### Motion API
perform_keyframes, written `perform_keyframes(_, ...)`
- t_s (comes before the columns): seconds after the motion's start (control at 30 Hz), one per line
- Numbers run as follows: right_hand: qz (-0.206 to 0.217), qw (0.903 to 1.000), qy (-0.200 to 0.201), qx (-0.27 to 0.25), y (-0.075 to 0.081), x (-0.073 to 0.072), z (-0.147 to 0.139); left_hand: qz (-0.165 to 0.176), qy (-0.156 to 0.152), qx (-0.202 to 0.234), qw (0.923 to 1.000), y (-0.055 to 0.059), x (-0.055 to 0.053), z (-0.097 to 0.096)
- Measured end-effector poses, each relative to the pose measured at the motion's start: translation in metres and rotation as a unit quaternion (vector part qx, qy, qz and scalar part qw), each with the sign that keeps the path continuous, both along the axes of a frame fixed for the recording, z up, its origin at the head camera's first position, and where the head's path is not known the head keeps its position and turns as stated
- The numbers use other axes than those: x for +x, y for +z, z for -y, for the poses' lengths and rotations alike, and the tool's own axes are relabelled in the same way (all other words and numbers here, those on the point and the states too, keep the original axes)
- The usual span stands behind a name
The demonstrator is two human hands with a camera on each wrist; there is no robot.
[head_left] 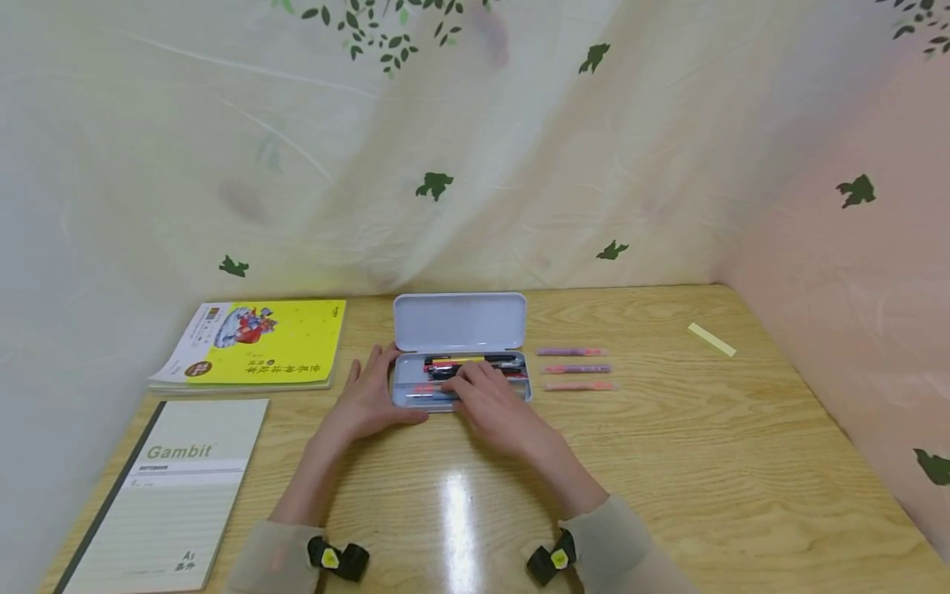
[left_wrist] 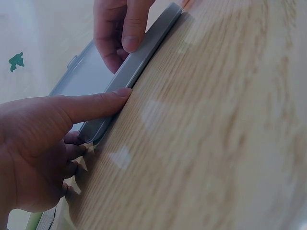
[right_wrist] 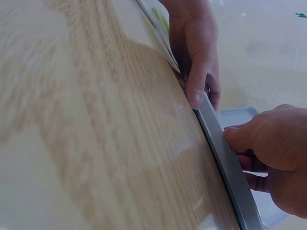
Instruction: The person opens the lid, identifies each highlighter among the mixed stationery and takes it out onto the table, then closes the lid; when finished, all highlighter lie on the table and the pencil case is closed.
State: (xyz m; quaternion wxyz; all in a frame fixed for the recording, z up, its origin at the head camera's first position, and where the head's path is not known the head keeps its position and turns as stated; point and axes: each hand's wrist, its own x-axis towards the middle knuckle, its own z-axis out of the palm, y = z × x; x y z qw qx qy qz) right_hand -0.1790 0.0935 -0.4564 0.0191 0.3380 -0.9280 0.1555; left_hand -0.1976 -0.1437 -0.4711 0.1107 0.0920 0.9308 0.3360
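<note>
Lying open on the wooden surface (head_left: 705,454), toward its far side, the pencil case (head_left: 408,370) has its lid (head_left: 460,322) tipped back from the hinge, away from the person. A lengthwise divider splits the tray: dark pens (head_left: 438,373) and a yellow one lie in the far compartment, and slim pens with red and blue parts (head_left: 423,388) lie in the near one. The left hand (head_left: 367,404) frames the case's near-left corner, its grip spread wide, thumb straight along the front wall and fingers along the left end. The right hand (head_left: 497,412) reaches over the front wall, bent fingers down in the tray; whether its grip pinches a pen cannot be told, since the fingertips are hidden. Just right of the case, three purple and pink markers (head_left: 576,370) lie apart in near-parallel rows, and well beyond them a pale yellow strip (head_left: 712,339) lies aslant. To the left, a yellow-covered book (head_left: 297,338) rests near the backdrop (head_left: 519,165), and a Gambit notebook (head_left: 185,511) lies nearer the person. Dark green bird shapes (head_left: 434,186) mark the pale cloth.
</note>
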Motion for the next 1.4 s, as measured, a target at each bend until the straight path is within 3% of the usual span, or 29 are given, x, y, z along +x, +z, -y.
perform_keyframes(0.93, 0.011, 0.9998, -0.017, -0.001, 0.0011, 0.0021, 0.0027, -0.001, -0.004, -0.004, 1.0, -0.0001, -0.001, 0.0007)
perform_keyframes(1.4, 0.016, 0.9993, -0.019, -0.026, 0.0008, 0.0014, 0.0029, 0.001, -0.003, -0.007, 1.0, -0.0015, -0.002, 0.0008)
